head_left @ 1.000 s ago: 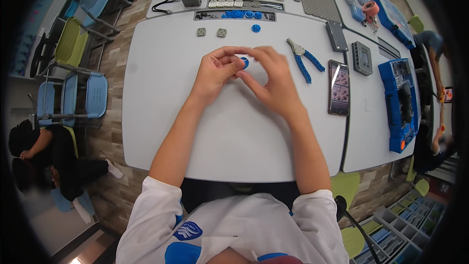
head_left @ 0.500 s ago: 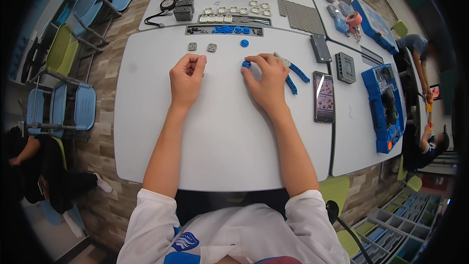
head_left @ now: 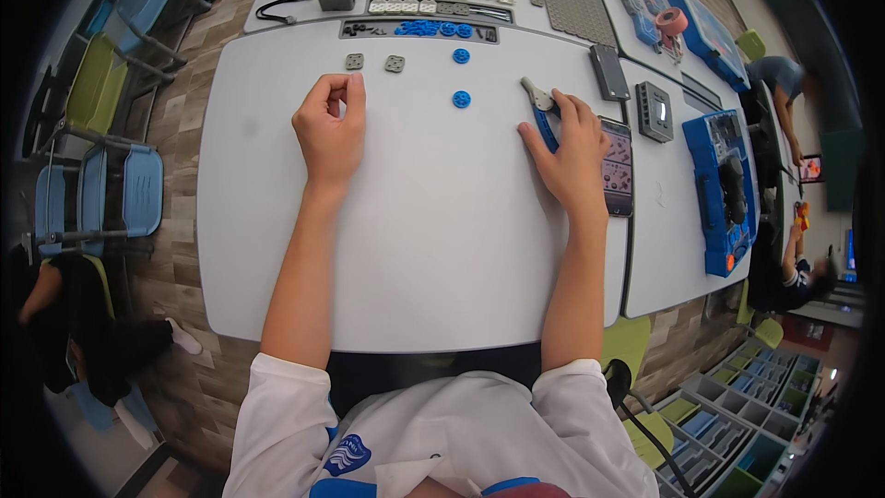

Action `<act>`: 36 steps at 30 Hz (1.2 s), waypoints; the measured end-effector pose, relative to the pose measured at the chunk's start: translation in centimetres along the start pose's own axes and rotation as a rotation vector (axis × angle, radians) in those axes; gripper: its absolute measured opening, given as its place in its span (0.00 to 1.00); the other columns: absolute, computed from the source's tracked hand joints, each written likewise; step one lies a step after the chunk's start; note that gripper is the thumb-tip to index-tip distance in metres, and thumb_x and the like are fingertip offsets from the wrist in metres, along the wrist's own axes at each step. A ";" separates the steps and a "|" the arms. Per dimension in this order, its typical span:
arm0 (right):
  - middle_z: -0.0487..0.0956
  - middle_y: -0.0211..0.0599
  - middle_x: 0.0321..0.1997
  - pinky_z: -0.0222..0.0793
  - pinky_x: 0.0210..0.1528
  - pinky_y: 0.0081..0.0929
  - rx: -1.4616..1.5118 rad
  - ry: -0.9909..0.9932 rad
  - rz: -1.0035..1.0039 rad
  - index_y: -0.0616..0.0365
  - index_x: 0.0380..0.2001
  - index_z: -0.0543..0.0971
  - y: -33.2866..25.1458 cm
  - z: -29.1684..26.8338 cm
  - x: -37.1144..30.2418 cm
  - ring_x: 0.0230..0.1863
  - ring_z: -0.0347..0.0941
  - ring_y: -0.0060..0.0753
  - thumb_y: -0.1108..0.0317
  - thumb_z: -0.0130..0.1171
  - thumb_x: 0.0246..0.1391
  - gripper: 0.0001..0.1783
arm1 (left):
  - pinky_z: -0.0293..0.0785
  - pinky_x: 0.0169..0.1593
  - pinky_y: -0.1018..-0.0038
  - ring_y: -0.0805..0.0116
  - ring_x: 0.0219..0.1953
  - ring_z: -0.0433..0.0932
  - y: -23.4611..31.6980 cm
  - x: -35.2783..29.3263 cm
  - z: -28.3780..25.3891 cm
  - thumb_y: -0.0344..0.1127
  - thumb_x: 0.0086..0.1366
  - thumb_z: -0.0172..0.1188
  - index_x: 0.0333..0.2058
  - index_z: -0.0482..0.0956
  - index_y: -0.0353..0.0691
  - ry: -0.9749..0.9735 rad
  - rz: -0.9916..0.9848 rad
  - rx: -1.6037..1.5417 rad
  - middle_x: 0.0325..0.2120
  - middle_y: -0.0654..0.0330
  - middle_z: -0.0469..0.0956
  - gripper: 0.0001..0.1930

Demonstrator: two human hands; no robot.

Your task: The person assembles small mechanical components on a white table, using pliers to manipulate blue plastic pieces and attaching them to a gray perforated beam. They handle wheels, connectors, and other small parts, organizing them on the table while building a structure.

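White tabletop [head_left: 433, 240], smooth and evenly lit, carries the work. Right hand [head_left: 567, 143]: thumb and fingers parted and placed over the pliers [head_left: 540, 98], one handle showing in the gap; no closed grip is visible, and contact cannot be confirmed. Left hand [head_left: 332, 138]: fingers curled in, thumb uppermost, poised apart from the small parts; whether anything is enclosed cannot be told. Assessment: a sound hold on the pliers would wrap both handles behind the pivot, keep the nose clear of the fingertips, and lift without catching the phone [head_left: 618, 175], which the hand partly overlaps in view. Condition of the pliers: light grey head tapering to a narrow nose directed away from the person, blue handle with no damage visible; the other handle is hidden. Position: right half of the near table, between the blue wheels and the phone. Further out, the nearer blue wheel [head_left: 461, 100] and the farther blue wheel [head_left: 461, 56] lie flat in line, with two grey square pieces [head_left: 395, 64] beyond the left hand. Outermost right, a blue case [head_left: 708, 207] rests on the adjoining table.
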State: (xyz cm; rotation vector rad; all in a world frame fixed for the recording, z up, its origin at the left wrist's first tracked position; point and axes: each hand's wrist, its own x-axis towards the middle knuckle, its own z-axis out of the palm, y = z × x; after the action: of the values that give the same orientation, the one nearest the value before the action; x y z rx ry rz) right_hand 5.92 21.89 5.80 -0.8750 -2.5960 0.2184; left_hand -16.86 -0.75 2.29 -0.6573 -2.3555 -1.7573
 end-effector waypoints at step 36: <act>0.82 0.49 0.63 0.72 0.70 0.51 -0.086 -0.454 0.232 0.47 0.65 0.82 -1.0 -1.6 10.0 0.67 0.78 0.52 0.44 0.80 0.52 0.40 | 0.52 0.78 0.52 0.57 0.76 0.67 -0.6 0.0 0.9 0.40 0.75 0.64 0.70 0.80 0.44 -0.108 0.150 0.614 0.70 0.57 0.76 0.26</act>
State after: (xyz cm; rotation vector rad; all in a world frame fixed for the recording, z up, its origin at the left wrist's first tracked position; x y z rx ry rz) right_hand -1.23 27.22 10.68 -1.2867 -2.9272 0.4150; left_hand -16.95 -0.02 1.49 -0.8010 -2.6274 -0.8741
